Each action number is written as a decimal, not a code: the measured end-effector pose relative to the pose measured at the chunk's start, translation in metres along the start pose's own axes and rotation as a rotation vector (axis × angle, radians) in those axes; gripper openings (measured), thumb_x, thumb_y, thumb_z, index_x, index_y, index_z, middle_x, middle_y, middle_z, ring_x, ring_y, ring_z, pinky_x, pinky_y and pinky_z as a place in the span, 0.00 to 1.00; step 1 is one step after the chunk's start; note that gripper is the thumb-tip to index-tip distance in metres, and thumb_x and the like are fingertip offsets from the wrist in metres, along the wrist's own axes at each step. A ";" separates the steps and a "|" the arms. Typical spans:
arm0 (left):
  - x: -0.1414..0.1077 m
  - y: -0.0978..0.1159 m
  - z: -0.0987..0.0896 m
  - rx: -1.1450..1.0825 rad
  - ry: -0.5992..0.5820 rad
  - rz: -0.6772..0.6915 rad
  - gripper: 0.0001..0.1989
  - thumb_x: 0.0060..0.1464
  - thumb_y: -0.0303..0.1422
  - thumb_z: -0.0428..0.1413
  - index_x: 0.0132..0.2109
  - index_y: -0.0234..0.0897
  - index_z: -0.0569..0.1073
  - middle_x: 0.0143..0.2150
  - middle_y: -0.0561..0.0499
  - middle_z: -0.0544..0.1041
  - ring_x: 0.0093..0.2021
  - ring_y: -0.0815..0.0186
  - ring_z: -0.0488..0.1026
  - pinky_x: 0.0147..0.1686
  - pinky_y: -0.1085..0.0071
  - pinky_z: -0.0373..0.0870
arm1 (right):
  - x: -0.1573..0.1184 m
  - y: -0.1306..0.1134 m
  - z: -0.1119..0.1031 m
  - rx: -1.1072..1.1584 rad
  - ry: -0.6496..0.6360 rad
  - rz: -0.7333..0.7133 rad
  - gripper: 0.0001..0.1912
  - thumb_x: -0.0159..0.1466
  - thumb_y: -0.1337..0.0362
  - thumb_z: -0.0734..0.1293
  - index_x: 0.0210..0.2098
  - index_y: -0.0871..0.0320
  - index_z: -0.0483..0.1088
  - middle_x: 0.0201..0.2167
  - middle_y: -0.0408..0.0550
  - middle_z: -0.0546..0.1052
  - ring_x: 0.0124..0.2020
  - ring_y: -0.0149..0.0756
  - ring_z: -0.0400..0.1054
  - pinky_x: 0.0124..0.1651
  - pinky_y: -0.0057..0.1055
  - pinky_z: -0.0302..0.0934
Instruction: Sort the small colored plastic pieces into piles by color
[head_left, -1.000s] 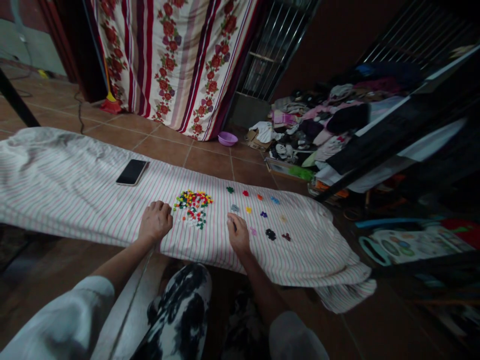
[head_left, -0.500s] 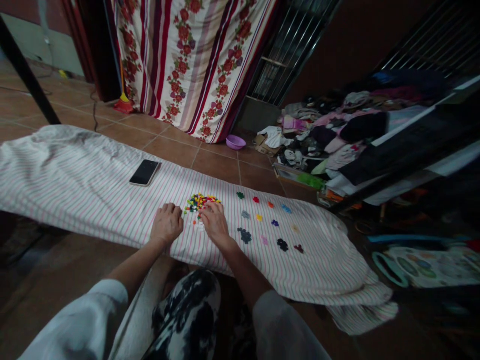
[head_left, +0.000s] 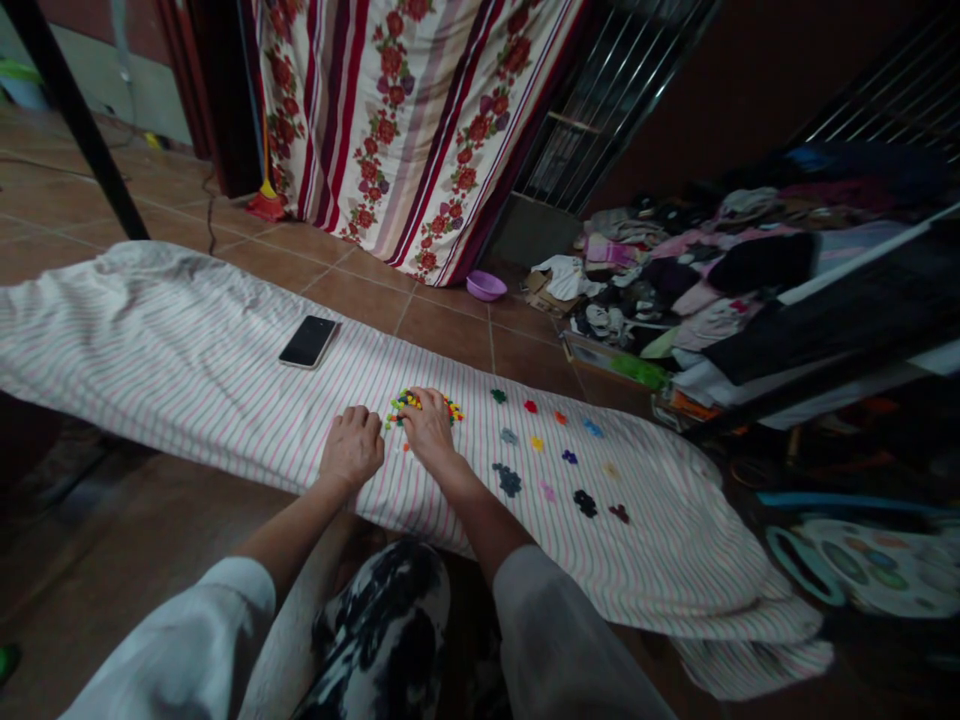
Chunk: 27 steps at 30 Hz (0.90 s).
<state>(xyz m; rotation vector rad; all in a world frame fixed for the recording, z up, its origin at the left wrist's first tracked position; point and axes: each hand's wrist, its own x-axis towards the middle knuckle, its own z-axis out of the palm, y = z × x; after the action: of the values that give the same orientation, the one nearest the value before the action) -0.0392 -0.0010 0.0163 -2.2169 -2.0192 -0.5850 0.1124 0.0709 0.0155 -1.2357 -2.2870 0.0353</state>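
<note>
A mixed pile of small bead-like pieces (head_left: 455,411), in yellow, green, red and orange, lies on the striped cloth. My right hand (head_left: 430,432) is over this pile, fingers bent down into it; whatever is between the fingertips is hidden. Just left of the pile, my left hand (head_left: 354,446) rests on the cloth with its fingers curled, and its inside cannot be seen. To the right lie small groups sorted by colour, among them dark grey pieces (head_left: 508,480), black pieces (head_left: 585,502), red pieces (head_left: 530,407) and yellow pieces (head_left: 537,444).
A phone (head_left: 308,341) lies on the striped cloth (head_left: 202,330), left of my hands. Beyond are a purple basin (head_left: 486,286) on the tiled floor, a floral curtain (head_left: 420,130) and a heap of clothes (head_left: 675,260). A dark bar (head_left: 82,120) slants at the far left.
My right hand has shifted farther over the mixed pile, covering more of its middle. My left hand stays curled beside it. The whole view has shifted slightly.
</note>
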 end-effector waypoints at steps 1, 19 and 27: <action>0.000 0.000 0.000 -0.002 -0.002 -0.001 0.09 0.56 0.31 0.47 0.39 0.37 0.70 0.40 0.41 0.70 0.45 0.53 0.65 0.42 0.57 0.60 | 0.002 0.001 0.000 -0.003 -0.003 -0.008 0.11 0.60 0.71 0.66 0.32 0.51 0.79 0.54 0.51 0.70 0.57 0.49 0.54 0.59 0.51 0.55; 0.000 0.000 -0.001 0.007 0.000 0.005 0.09 0.56 0.31 0.47 0.38 0.37 0.71 0.40 0.41 0.70 0.45 0.53 0.65 0.42 0.58 0.60 | 0.008 -0.009 -0.007 0.049 0.060 0.072 0.05 0.61 0.67 0.65 0.34 0.54 0.73 0.37 0.50 0.75 0.47 0.44 0.61 0.54 0.40 0.57; -0.002 -0.002 0.000 0.049 0.027 0.025 0.10 0.56 0.33 0.46 0.39 0.37 0.71 0.40 0.41 0.71 0.45 0.53 0.66 0.42 0.59 0.60 | -0.020 -0.007 -0.031 0.000 0.093 0.153 0.05 0.64 0.64 0.62 0.34 0.55 0.70 0.33 0.47 0.76 0.41 0.40 0.65 0.51 0.36 0.57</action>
<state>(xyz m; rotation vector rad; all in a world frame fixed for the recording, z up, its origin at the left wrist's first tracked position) -0.0413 -0.0026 0.0158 -2.1915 -1.9676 -0.5536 0.1298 0.0438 0.0346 -1.3809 -2.1105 0.0321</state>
